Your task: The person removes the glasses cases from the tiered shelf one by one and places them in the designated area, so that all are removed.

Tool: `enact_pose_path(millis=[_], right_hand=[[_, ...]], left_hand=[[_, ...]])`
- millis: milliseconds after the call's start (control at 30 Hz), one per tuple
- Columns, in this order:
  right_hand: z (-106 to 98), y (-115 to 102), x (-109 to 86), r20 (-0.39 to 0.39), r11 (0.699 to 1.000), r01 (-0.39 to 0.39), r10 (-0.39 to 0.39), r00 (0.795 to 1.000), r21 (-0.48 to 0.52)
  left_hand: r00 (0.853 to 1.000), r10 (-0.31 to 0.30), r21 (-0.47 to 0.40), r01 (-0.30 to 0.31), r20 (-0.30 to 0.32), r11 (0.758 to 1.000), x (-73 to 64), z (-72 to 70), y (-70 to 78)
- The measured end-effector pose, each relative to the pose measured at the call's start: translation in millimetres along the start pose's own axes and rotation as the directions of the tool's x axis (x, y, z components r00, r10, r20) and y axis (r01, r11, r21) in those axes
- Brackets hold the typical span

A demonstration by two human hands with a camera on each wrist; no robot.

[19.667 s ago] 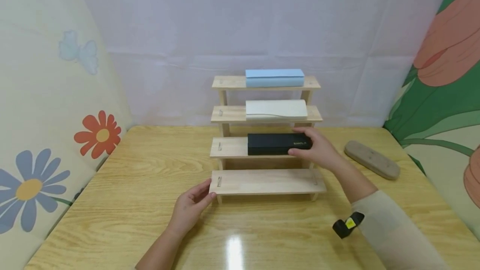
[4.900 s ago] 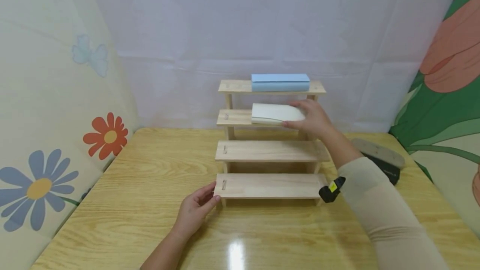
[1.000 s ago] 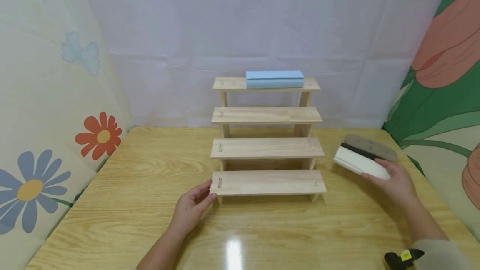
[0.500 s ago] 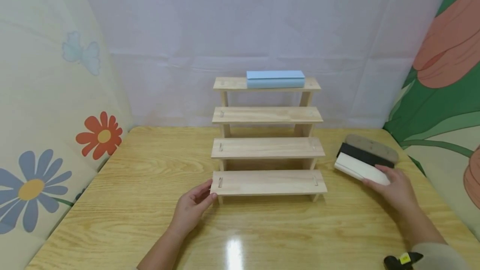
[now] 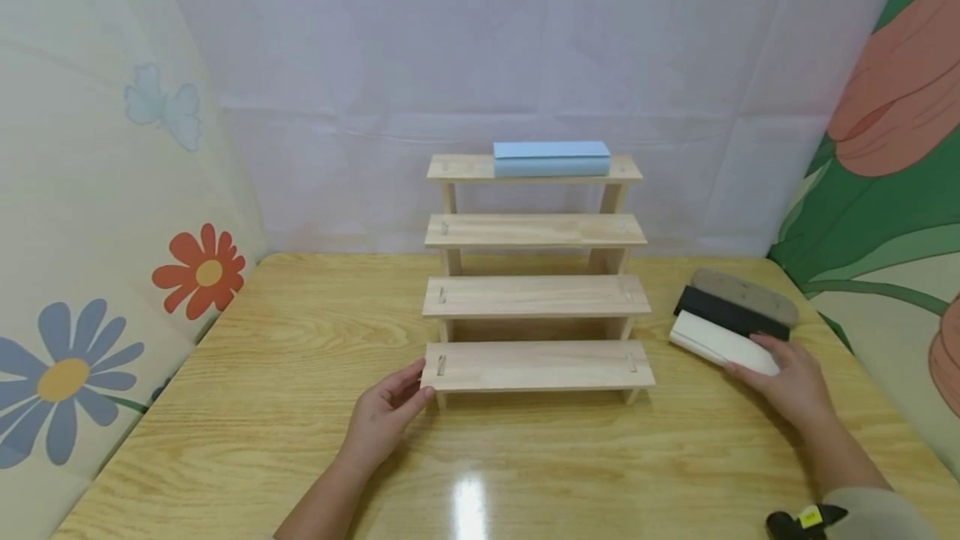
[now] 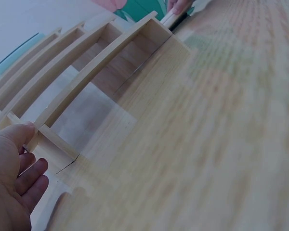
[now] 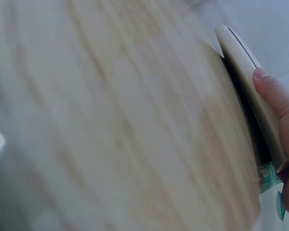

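We see a white case (image 5: 716, 342), black case (image 5: 729, 312), grey-brown case (image 5: 744, 294), light-blue case (image 5: 551, 160), pale shelf (image 5: 536, 297) and yellow bench (image 5: 555, 452) with wavy grain.

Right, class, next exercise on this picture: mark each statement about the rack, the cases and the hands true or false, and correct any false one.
1. The black case lies between the white case and the brown case. True.
2. There are three shelves. False: the wooden rack has four.
3. The light blue case lies on the top shelf. True.
4. Both hands hold cases. False: only the right hand does; the left hand holds the left end of the lowest shelf.
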State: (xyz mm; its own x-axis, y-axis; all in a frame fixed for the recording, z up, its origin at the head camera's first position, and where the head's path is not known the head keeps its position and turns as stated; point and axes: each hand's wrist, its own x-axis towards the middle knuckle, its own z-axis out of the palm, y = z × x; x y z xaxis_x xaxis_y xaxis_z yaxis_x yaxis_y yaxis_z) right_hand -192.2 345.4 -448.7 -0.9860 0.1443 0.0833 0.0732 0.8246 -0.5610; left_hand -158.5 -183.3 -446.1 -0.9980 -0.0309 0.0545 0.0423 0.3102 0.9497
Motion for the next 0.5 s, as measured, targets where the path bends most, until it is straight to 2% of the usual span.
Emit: enact_pose_path(millis=[267, 500], right_hand=[[1.7, -3.4, -0.8, 0.018, 1.0, -0.027, 0.027, 0.999, -0.007], [4.8, -2.8, -1.7, 0.003, 0.999, 0.002, -0.001, 1.0, -0.035]], left_hand=[[1.0, 0.004, 0.003, -0.004, 0.014, 1.0, -1.7, -1.4, 1.1], [1.0, 0.009, 0.003, -0.009, 0.013, 1.0, -1.6, -1.5, 0.9]])
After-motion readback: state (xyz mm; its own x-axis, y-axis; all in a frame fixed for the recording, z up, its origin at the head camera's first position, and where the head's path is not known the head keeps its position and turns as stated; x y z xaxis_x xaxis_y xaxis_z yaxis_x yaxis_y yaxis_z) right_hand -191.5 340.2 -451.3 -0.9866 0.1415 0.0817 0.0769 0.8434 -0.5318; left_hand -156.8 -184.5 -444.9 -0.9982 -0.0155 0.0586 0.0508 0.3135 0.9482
